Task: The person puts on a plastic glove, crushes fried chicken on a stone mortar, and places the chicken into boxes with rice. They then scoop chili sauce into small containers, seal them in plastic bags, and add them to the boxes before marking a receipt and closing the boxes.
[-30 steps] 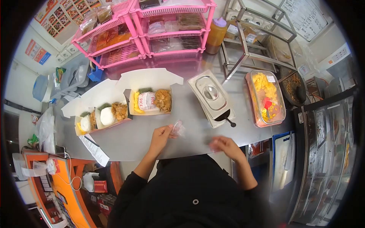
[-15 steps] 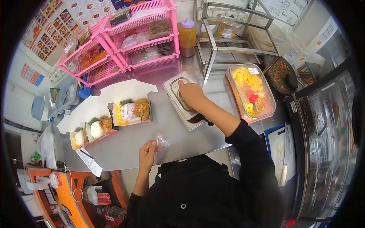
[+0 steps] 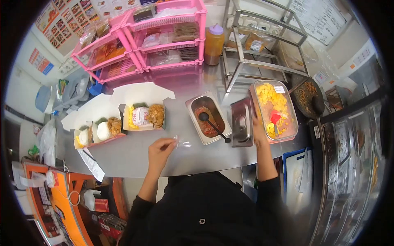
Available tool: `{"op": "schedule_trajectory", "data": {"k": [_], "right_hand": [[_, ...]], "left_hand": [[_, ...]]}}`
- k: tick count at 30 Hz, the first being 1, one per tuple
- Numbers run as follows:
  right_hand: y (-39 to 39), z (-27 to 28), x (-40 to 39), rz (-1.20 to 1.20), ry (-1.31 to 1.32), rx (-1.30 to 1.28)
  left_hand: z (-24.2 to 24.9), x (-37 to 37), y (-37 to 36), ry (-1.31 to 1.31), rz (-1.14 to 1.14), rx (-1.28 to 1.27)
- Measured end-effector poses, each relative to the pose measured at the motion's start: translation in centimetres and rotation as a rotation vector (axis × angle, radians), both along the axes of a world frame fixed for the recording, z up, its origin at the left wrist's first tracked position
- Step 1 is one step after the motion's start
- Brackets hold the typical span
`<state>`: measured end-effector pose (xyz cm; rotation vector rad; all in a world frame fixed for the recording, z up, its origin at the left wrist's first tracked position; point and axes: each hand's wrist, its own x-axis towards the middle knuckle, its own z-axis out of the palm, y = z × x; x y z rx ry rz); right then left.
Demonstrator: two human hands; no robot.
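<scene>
My left hand (image 3: pixel 161 148) pinches a small, clear plastic bag (image 3: pixel 182 142) above the front part of the steel counter. At the right, my right hand (image 3: pixel 259 130) grips the far edge of a metal lid (image 3: pixel 241 125); some fingers are hidden. That lid is beside a glass-like container (image 3: pixel 296 132) of yellow pieces, with a red-headed utensil (image 3: pixel 275 118) inside. Between my hands stands an uncovered steel pan (image 3: pixel 191 107) of red chunky sauce (image 3: pixel 208 130). A black ladle (image 3: pixel 215 128) rests in it, its handle over the near rim.
Opened food boxes (image 3: pixel 143 91) with wrapped rice and fried pieces stand left on the counter (image 3: pixel 180 162). Behind are pink stacked baskets (image 3: pixel 170 44), a sauce bottle (image 3: pixel 214 45) and a metal rack (image 3: pixel 269 65). A knife (image 3: pixel 304 172) lies on a cutting board (image 3: pixel 293 190) at right.
My right hand has taken the lid off the steel pan and moved it right, uncovering the sauce and ladle. The left hand still holds the plastic bag, slightly higher in view.
</scene>
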<state>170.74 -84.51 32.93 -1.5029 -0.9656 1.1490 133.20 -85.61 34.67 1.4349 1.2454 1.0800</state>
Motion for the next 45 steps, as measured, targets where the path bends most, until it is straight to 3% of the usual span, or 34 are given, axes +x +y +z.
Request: {"op": "schedule_trajectory", "data": {"k": [3,6,9,11,13,15,18,21,24,27,30,33,36,39,42,45], "right_hand": [[-1.2,-7.3,2.0,-0.024,0.458,-0.082],[-1.0,-8.8,3.4,-0.154,0.492,0.017],[-1.8,-1.3,-0.2,-0.275,-0.617,0.360],[-2.4,6.6,-5.2,-0.008,-0.844,0.574],[-1.9,12.2,-10.8,0.470,-1.116,0.900],[-1.2,13.2,-13.3,0.547,-1.233,1.047],[-0.9,10.4,-13.9,0.717,-1.401,1.017],[-1.1,10.2,-14.4,1.105,-1.331,1.089],[-0.2,9.1,-14.1,0.822,-0.854,0.951],[-0.3,9.7,-14.4,0.717,-0.045,0.226],[-0.9,9.5,-14.6,0.750,0.361,0.125],[-1.7,6.9,-14.2,0.715,0.279,0.216],[-2.7,6.0,-14.5,0.667,0.186,0.321],[-3.3,6.4,-14.8,0.682,-0.285,0.543],[-3.2,6.7,-16.0,0.784,-0.583,0.721],[-3.7,7.1,-16.3,0.858,-0.626,0.574]], "left_hand": [[1.5,1.9,1.8,0.024,0.017,0.085],[3.7,3.2,3.2,0.075,0.026,0.120],[5.9,4.1,3.8,0.219,0.008,0.221],[6.7,4.9,3.9,0.294,-0.022,0.335],[7.3,5.6,3.6,0.355,-0.059,0.409],[7.9,5.9,3.4,0.404,-0.083,0.445],[8.9,5.2,3.3,0.462,-0.082,0.428],[9.1,4.1,3.5,0.593,-0.292,0.310],[9.5,1.8,5.1,0.177,-0.406,0.319],[9.1,-0.3,3.6,-0.216,-0.545,-0.138],[7.6,-1.3,3.0,-0.328,-0.625,-0.458],[5.6,-2.0,2.8,-0.606,-0.473,-0.688],[4.2,-2.2,2.7,-0.524,-0.340,-0.602],[5.5,-1.1,1.1,0.018,-0.212,0.177],[7.8,1.5,-0.9,0.492,-0.430,0.500],[4.4,2.3,-0.6,0.677,-0.364,0.705]]}}
